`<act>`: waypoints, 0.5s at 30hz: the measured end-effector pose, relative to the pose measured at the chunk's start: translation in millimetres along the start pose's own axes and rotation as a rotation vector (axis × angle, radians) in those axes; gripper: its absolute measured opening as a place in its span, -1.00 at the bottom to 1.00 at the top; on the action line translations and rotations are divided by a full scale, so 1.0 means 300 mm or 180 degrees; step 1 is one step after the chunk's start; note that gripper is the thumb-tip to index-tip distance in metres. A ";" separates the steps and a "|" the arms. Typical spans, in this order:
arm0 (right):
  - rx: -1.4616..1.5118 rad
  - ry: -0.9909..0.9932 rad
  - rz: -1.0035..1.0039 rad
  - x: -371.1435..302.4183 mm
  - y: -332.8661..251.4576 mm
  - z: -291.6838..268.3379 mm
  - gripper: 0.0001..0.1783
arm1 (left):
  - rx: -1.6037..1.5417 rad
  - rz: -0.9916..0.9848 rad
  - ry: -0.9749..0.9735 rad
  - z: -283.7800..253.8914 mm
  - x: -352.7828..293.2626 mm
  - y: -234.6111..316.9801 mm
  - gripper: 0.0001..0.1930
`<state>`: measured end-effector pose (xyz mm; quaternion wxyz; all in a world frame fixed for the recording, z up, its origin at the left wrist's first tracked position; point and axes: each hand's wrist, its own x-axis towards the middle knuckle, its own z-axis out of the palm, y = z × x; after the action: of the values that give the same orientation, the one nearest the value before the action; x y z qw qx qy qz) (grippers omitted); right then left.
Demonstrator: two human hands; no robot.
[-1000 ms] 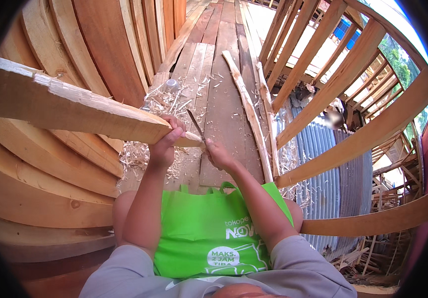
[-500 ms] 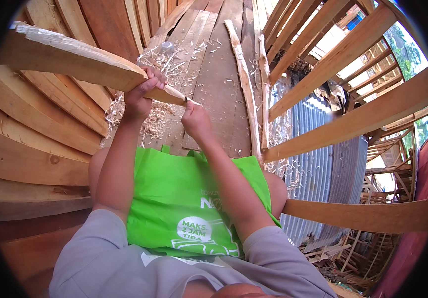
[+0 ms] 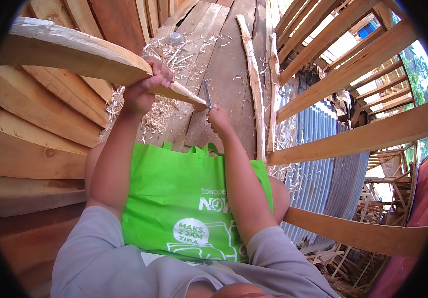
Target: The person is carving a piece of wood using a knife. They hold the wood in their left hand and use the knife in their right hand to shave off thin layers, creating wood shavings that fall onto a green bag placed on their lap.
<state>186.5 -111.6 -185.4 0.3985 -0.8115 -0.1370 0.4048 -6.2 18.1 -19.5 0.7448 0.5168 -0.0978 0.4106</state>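
A long wooden board [image 3: 87, 62], rough and pale along its upper edge, slants from the upper left toward the middle and narrows to a point. My left hand [image 3: 147, 85] is wrapped round it near the narrow end. In my closed right hand [image 3: 218, 119] is a knife [image 3: 207, 94], its blade sticking up beside the board's tip. The blade touches or nearly touches that tip; I cannot tell which. Across my lap lies a bright green bag [image 3: 174, 188] with white print, below both forearms.
Curled wood shavings [image 3: 157, 119] litter the plank floor [image 3: 226, 94], with a clear cup [image 3: 175, 38] among them. Two long pale sticks lie ahead, one a peeled pole [image 3: 251, 74]. Boards [image 3: 40, 159] line the left; wooden rails [image 3: 353, 136] and corrugated metal sheets [image 3: 318, 149] are on the right.
My right hand has moved right, to beyond the board's tip, and the knife blade now shows clearly. My left hand keeps its grip on the board. The view has shifted slightly.
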 end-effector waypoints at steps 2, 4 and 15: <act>-0.0379 0.0154 -0.0112 0.019 0.020 0.023 -0.48 | -0.0086 -0.0017 -0.0224 -0.008 0.008 -0.003 -0.83; -0.0212 -0.0015 0.0061 0.010 0.013 0.033 -0.46 | -0.0091 -0.0030 -0.0281 -0.001 0.012 0.001 -0.83; 0.0039 -0.0643 0.0786 -0.075 -0.078 -0.022 -0.45 | -0.0147 -0.0016 -0.0289 0.005 0.008 -0.005 -0.85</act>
<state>179.7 -112.4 -153.1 0.3348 -0.7749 -0.0731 0.5312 -3.2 17.9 -18.5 0.7524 0.5178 -0.1396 0.3825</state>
